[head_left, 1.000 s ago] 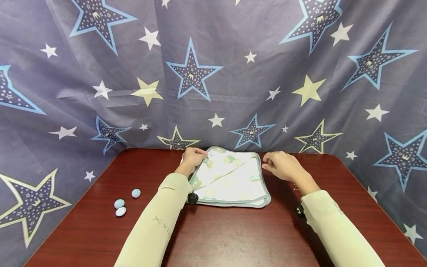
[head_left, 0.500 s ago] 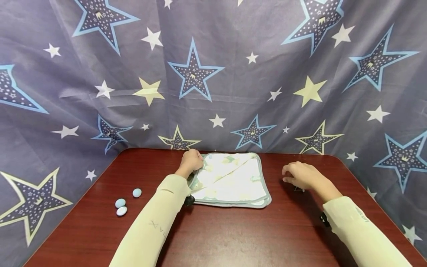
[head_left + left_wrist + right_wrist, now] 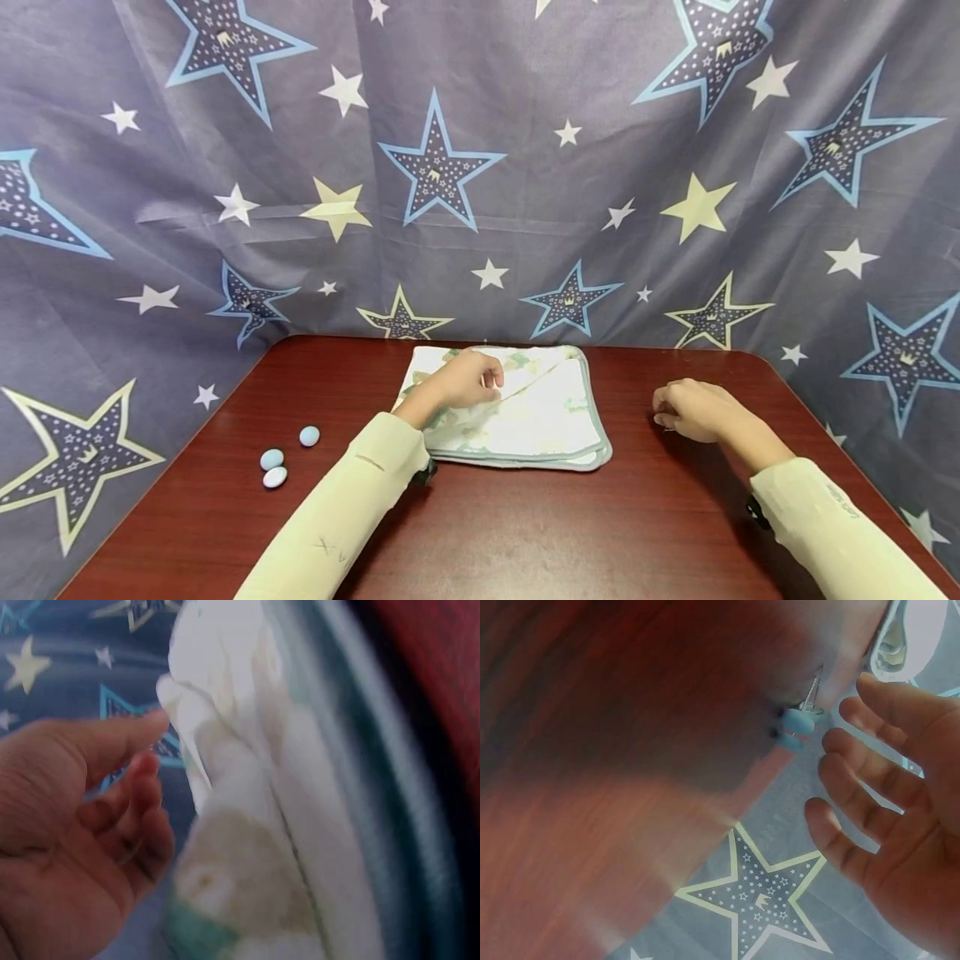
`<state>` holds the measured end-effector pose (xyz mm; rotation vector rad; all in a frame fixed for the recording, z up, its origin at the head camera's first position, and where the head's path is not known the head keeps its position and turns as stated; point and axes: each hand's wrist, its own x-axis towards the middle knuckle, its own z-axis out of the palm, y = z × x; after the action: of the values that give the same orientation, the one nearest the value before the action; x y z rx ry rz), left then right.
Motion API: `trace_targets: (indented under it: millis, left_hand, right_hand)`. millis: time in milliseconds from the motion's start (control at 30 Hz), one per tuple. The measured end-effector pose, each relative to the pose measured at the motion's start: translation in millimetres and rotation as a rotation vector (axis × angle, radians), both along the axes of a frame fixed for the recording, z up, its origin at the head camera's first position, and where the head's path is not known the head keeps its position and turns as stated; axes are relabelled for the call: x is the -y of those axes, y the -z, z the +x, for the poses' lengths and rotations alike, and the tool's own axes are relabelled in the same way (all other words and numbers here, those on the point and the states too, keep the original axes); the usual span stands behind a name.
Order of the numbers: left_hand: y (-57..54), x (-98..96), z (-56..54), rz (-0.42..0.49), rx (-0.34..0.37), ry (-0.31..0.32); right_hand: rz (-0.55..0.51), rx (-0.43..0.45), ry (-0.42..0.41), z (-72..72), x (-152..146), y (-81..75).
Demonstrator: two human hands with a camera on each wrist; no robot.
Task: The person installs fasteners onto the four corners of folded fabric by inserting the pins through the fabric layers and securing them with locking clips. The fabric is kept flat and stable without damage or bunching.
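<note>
Folded cloth (image 3: 551, 417) lies at the far middle of the tabletop (image 3: 510, 533), layers stacked, a loose crease running diagonally across its top; my left hand (image 3: 467, 382) is over its left part, fingers loosely bent, gripping nothing; contact unclear; my right hand (image 3: 693, 410) is off to the right, relaxed, gripping nothing, just beside a small blue-ended metal thing (image 3: 798, 721), kind unclear; to straighten the cloth well, I'd pin one edge with one palm, sweep the diagonal crease outward, then line up the grey-green borders; no container in sight; three egg-shaped pieces (image 3: 309, 436) sit loose at left.
</note>
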<state>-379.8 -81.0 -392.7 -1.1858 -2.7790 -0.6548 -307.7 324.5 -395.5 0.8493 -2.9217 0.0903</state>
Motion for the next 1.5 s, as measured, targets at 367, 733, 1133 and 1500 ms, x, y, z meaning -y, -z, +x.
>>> trace_targets:
  millis: [367,733,1133,1500]
  left_hand:
    - [2.7,-21.2,39.4,-0.19,0.157,0.251]
    - [13.1,-24.8,49.1,-0.227,0.181,0.317]
    - [14.2,-29.6,51.6,-0.224,0.121,0.316]
    - [13.8,-34.1,52.6,-0.255,0.124,0.286]
  right_hand:
    - [-0.013,0.06,0.025,3.3,-3.8,6.4]
    - [-0.016,0.028,-0.012,1.8,-4.4,12.0]
    - [-0.011,0.006,-0.009,-5.2,-5.7,13.4]
    - [0.026,-0.041,-0.041,-5.4,2.1,15.0]
